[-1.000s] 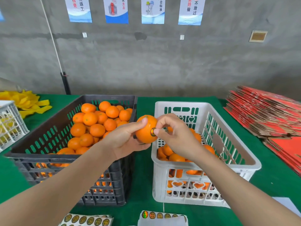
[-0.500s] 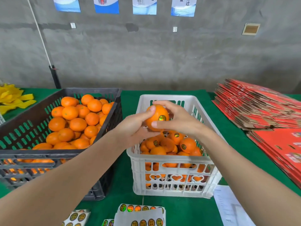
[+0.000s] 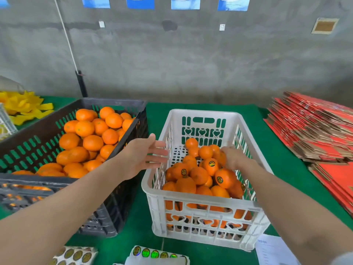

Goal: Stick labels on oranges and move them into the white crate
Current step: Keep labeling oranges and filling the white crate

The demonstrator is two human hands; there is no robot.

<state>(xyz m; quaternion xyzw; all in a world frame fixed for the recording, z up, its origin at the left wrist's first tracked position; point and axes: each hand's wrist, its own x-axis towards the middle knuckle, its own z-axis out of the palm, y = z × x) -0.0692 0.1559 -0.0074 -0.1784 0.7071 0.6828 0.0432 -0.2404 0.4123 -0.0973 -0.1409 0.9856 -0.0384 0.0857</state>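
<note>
Below grey concrete wall (image 3: 191, 64) (posters (image 3: 140, 2) overhead), green table (image 3: 156, 115), white crate (image 3: 202, 112).

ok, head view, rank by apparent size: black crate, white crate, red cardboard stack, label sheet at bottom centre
1-2. black crate and white crate: look about alike, so no ranking; the black one runs off the left edge.
3. red cardboard stack, cut off at right.
4. label sheet, smallest, partly out of frame.

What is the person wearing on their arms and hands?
The left hand and right hand are bare, with no gloves or watch visible, and both forearms are uncovered. A pale grey edge at the right upper arm may be a sleeve.
</note>
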